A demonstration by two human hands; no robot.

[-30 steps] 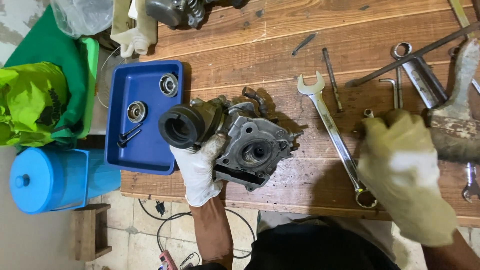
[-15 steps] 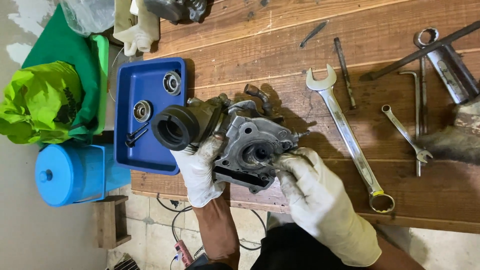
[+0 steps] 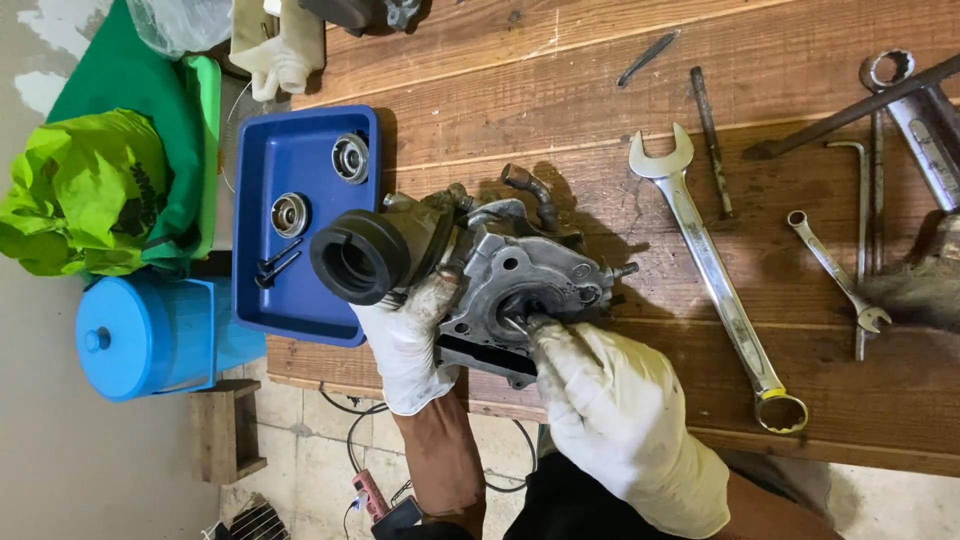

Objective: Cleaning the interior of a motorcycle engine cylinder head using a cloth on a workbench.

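The grey metal engine part (image 3: 520, 285), with a black rubber sleeve (image 3: 360, 257) at its left end, sits at the near edge of the wooden tabletop (image 3: 600, 90), just right of the blue tray (image 3: 255, 190). The left hand (image 3: 410, 340), in a white glove, has its fingers closed around the part just behind the sleeve, steadying it. The right hand (image 3: 610, 400), also gloved, pinches its fingers at the round opening in the part's face; what they hold there, if anything, is too small to tell.

A likely risk: the part stands close to the tabletop's edge, so a slip of the left hand's grip could tip it off. Any small piece pinched at the opening could drop into the housing or to the floor.

In the tray lie two round bearings (image 3: 350, 157) and two dark bolts (image 3: 275, 263). On the tabletop to the right lie one large combination spanner (image 3: 710, 270), one small spanner (image 3: 835, 270), one hex key (image 3: 860, 200), and a thin dark rod (image 3: 710, 140). Left of the tabletop stand one blue canister (image 3: 140, 335) and a green bag (image 3: 80, 190).
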